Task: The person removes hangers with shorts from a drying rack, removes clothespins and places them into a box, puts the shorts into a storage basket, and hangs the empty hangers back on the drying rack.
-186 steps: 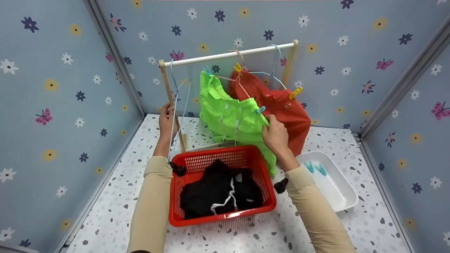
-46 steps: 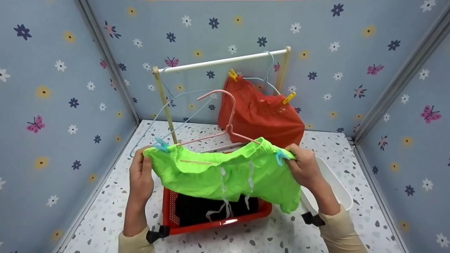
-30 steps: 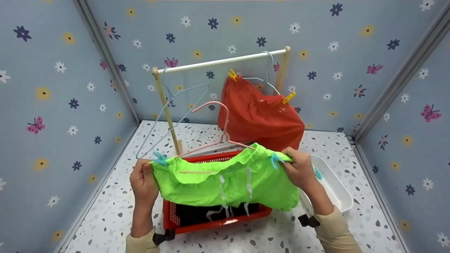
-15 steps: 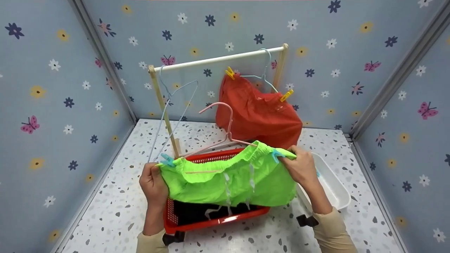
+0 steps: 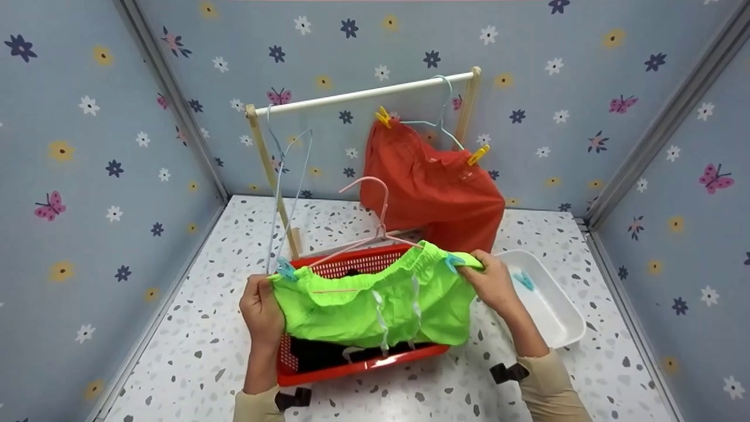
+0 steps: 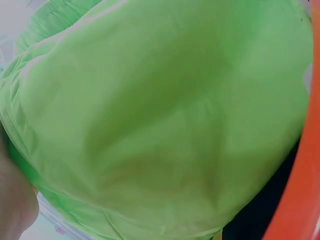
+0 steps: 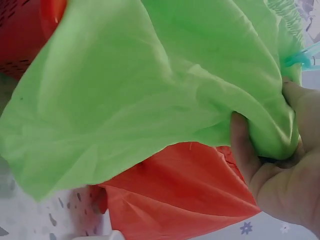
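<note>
Bright green shorts point(image 5: 351, 313) with white drawstrings stretch between both hands above the red basket. A pink hanger point(image 5: 384, 223) runs through their waistband, its hook free in the air. Teal clothespins clip the waist at the left point(image 5: 286, 269) and at the right point(image 5: 453, 262). My left hand point(image 5: 262, 308) grips the left waist corner. The right hand point(image 5: 491, 281) pinches the right corner beside its clothespin; in the right wrist view, fingers point(image 7: 245, 145) curl round the cloth. Green fabric fills most of the left wrist view.
Black clothing point(image 5: 316, 356) lies in the red basket point(image 5: 363, 368). Behind stands a rack with a white rail point(image 5: 369, 94), bearing a bare blue hanger point(image 5: 280, 176) and red shorts point(image 5: 433, 181) with yellow clothespins. A white tray point(image 5: 559, 316) at right holds teal clothespins point(image 5: 524, 280).
The green shorts on the pink hanger came off the rail and down over the basket, now held by both hands. Lately they shifted slightly; the blue hanger swung back toward the rack post.
</note>
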Demonstrator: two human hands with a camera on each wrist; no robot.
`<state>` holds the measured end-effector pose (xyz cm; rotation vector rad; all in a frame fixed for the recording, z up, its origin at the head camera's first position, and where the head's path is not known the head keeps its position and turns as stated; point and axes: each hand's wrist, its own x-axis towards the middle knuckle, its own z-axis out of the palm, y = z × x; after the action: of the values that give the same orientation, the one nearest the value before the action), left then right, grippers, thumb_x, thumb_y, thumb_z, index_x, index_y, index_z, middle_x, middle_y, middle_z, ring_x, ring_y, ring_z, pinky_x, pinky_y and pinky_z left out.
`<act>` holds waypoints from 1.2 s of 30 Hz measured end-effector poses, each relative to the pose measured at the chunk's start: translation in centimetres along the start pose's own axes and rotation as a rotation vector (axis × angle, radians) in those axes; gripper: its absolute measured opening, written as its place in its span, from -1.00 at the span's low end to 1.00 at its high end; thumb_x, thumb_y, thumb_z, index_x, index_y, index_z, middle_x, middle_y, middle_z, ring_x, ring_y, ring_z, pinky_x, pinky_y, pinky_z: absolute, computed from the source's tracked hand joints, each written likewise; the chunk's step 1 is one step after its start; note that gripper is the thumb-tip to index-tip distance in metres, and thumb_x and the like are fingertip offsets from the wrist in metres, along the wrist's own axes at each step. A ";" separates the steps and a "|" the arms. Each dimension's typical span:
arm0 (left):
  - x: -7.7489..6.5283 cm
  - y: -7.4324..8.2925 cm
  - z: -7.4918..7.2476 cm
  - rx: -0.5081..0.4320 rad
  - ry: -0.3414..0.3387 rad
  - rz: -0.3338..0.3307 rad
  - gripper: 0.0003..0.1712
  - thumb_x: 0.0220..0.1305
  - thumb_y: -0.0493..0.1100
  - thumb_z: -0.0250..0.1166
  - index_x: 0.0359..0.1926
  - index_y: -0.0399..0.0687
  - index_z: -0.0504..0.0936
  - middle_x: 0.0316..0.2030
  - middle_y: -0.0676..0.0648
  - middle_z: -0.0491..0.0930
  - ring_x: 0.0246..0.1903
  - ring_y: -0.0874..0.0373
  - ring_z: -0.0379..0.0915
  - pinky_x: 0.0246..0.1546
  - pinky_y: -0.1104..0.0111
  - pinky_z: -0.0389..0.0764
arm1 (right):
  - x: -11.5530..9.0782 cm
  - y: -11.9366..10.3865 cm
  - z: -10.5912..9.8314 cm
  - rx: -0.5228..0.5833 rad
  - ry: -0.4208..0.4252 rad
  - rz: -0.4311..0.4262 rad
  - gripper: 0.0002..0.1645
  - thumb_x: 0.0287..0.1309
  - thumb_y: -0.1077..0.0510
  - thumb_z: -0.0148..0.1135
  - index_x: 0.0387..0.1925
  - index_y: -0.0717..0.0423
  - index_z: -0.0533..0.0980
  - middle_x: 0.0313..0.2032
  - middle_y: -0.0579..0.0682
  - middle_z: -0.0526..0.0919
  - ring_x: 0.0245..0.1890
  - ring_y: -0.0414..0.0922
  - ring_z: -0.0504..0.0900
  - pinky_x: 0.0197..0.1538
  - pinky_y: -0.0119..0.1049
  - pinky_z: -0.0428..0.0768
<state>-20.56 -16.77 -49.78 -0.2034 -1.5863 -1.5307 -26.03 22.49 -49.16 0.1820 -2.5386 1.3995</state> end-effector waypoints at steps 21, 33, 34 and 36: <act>-1.0 -0.2 0.5 0.070 -0.096 0.029 -0.53 0.43 -0.13 0.07 -0.51 -0.47 0.43 -0.65 -0.26 0.29 -0.56 0.31 0.19 -0.51 0.49 0.22 | -1.8 3.5 0.8 0.043 -0.376 0.102 -0.72 0.35 0.04 0.18 -0.06 0.15 0.49 -0.26 0.02 0.52 -0.30 -0.08 0.47 -0.24 -0.17 0.46; -1.1 -0.5 0.3 0.074 -0.137 0.080 -0.55 0.43 -0.13 0.08 -0.52 -0.42 0.44 -0.67 -0.20 0.27 -0.56 0.24 0.19 -0.40 0.45 0.26 | -1.9 4.2 1.5 0.035 -0.365 -0.013 -0.60 0.33 -0.02 0.21 0.11 0.04 0.50 -0.04 0.00 0.60 -0.01 0.00 0.56 0.04 0.07 0.48; -1.1 -0.6 0.3 0.072 -0.141 0.078 -0.55 0.43 -0.13 0.08 -0.52 -0.43 0.44 -0.67 -0.20 0.28 -0.57 0.23 0.19 -0.40 0.46 0.26 | -2.0 4.2 1.7 0.048 -0.338 -0.016 -0.58 0.30 -0.01 0.25 0.12 0.03 0.50 -0.02 -0.03 0.61 0.01 -0.02 0.56 0.07 0.09 0.46; -1.2 -0.6 0.2 0.070 -0.153 0.071 -0.55 0.44 -0.14 0.08 -0.52 -0.44 0.44 -0.68 -0.20 0.28 -0.59 0.22 0.19 -0.43 0.47 0.26 | -2.1 4.2 1.9 0.072 -0.280 -0.030 -0.58 0.24 0.03 0.32 0.10 0.05 0.53 -0.04 -0.06 0.63 -0.01 -0.02 0.59 0.07 0.09 0.46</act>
<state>-20.32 -16.15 -50.97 -0.3416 -1.7312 -1.4304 -25.21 23.08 -54.15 0.4571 -2.6911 1.5517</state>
